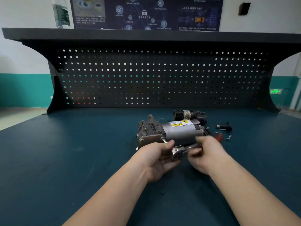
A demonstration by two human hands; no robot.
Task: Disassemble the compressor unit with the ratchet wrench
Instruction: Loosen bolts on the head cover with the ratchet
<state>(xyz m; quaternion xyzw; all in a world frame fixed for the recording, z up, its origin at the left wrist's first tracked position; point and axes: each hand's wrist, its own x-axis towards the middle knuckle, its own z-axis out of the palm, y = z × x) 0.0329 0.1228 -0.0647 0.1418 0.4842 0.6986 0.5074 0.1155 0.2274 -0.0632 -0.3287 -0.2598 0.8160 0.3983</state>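
Teal bench [81, 152]: both hands' grips hold the ratchet wrench [179, 150], left hand [156, 159], right hand [205, 152], beside compressor unit [172, 132].

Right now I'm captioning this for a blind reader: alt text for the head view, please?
Two hands hold a ratchet wrench in front of a compressor on a workbench: the left hand by its head, the right hand on its handle. Loose parts lie to the right.
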